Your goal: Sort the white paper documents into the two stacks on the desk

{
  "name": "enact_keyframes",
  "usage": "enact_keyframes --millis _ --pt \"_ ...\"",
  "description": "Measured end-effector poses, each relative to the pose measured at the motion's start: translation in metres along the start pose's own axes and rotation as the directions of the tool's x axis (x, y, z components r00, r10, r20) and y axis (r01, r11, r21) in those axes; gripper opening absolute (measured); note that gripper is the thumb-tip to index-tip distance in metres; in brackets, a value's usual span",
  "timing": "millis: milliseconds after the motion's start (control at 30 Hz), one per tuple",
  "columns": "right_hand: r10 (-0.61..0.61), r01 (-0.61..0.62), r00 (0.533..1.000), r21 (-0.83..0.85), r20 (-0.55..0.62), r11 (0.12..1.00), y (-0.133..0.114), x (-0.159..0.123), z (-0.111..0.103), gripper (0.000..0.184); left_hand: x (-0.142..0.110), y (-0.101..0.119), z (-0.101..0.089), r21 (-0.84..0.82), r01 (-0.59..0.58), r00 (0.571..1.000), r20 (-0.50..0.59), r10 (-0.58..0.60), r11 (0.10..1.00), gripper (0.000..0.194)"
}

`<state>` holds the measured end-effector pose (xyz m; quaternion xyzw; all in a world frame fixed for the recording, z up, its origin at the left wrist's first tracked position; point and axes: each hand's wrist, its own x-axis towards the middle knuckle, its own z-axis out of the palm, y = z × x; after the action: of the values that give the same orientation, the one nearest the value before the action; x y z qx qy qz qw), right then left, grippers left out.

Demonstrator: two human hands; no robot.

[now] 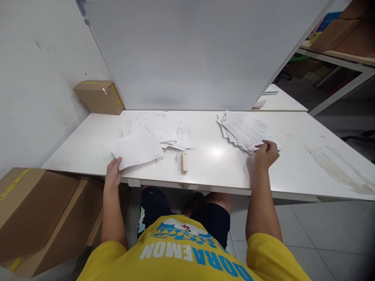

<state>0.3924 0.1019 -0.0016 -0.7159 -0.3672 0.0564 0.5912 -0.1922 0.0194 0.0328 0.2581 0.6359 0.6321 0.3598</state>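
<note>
My left hand (113, 171) pinching paper (137, 148), ten o'clock — right hand (266, 154) half-curled, two o'clock, grip unclear — two piles (241, 130), one stapler (184, 163)

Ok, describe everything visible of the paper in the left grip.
The paper is white and thin-looking, with faint small print; whether it is one sheet or several is unclear. The left grip holds its near left corner, thumb on top. It lies slanted over the table, its near edge raised above a shadow, partly covering loose papers beyond.
</note>
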Motion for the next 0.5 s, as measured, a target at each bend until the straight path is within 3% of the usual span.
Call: enact_keyframes --millis 33,100,133,167,200,233,267,300,333,367,433,500 --pt "-0.022 0.025 0.997 0.044 -0.067 0.999 -0.017 -0.018 0.004 0.025 -0.007 -0.003 -0.006 0.031 -0.047 0.999 0.006 0.047 0.998 0.032" --pt "-0.070 0.072 0.997 0.181 -0.018 0.981 -0.057 -0.065 0.014 0.029 -0.019 -0.010 -0.017 0.139 -0.207 0.978 0.030 0.205 0.968 0.038" --pt "-0.108 0.085 0.990 0.238 0.089 0.968 -0.079 -0.093 0.020 0.031 -0.024 -0.012 -0.021 0.210 -0.302 0.953 0.059 0.296 0.930 0.039" --pt "-0.164 0.091 0.953 0.275 0.256 0.957 -0.099 -0.121 0.027 0.032 -0.028 -0.013 -0.024 0.283 -0.396 0.918 0.107 0.381 0.874 0.038" --pt "-0.247 0.107 0.840 0.298 0.482 0.948 -0.118 -0.147 0.032 0.033 -0.033 -0.013 -0.027 0.348 -0.486 0.874 0.186 0.449 0.802 0.036" --pt "-0.338 0.141 0.639 0.326 0.691 0.935 -0.135 -0.170 0.037 0.035 -0.038 -0.011 -0.029 0.397 -0.574 0.819 0.284 0.500 0.716 0.032" --pt "-0.397 0.181 0.447 0.354 0.801 0.918 -0.148 -0.189 0.042 0.041 -0.044 -0.007 -0.030 0.424 -0.662 0.749 0.394 0.532 0.618 0.028" --pt "-0.423 0.211 0.307 0.372 0.852 0.904 -0.158 -0.204 0.045 0.048 -0.050 -0.003 -0.030 0.428 -0.742 0.670 0.502 0.547 0.516 0.024" --pt "-0.430 0.232 0.212 0.383 0.878 0.894 -0.165 -0.213 0.049 0.055 -0.056 0.002 -0.030 0.409 -0.812 0.583 0.603 0.545 0.416 0.021" --pt "-0.422 0.238 0.178 0.377 0.889 0.895 -0.169 -0.218 0.053 0.062 -0.062 0.007 -0.029 0.374 -0.868 0.496 0.685 0.533 0.327 0.020" --pt "-0.371 0.196 0.203 0.333 0.906 0.922 -0.172 -0.218 0.062 0.071 -0.074 0.017 -0.027 0.283 -0.939 0.342 0.800 0.493 0.193 0.019" --pt "-0.297 0.092 0.224 0.283 0.928 0.955 -0.172 -0.212 0.073 0.081 -0.081 0.023 -0.025 0.194 -0.973 0.231 0.869 0.438 0.127 0.017"
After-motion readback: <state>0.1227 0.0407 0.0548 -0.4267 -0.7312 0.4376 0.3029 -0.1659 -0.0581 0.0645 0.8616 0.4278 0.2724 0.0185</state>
